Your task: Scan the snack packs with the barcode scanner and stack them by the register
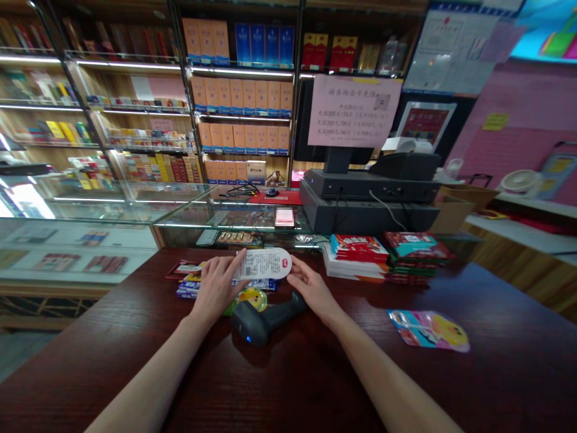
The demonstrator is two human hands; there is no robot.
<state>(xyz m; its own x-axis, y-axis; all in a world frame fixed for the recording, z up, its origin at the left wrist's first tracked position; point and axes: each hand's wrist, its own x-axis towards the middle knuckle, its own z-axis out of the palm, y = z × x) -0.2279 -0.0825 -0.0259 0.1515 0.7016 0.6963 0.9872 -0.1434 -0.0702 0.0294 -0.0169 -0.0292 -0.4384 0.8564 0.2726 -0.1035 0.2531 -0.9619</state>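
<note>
My left hand (216, 285) pinches the left end of a flat white packet (265, 264) with a rounded right end, a barcode, small print and a red mark on its face. At the rounded end, the fingers of my right hand (313, 288) grip its edge. Just below lies a black handheld barcode scanner (265, 322) with a small blue light, its handle end close to my right hand. A green and yellow packet (252, 297) is partly covered by the scanner. Blue and white wrapped packets (270, 284) lie partly hidden behind my left hand.
To the right on the brown table (288, 385) lies a blue and pink packet (430, 331) with a yellow figure. Stacks of red packages (360, 249) stand further back, before a black cash register (369, 204). A glass counter (234, 219) borders the table's far side.
</note>
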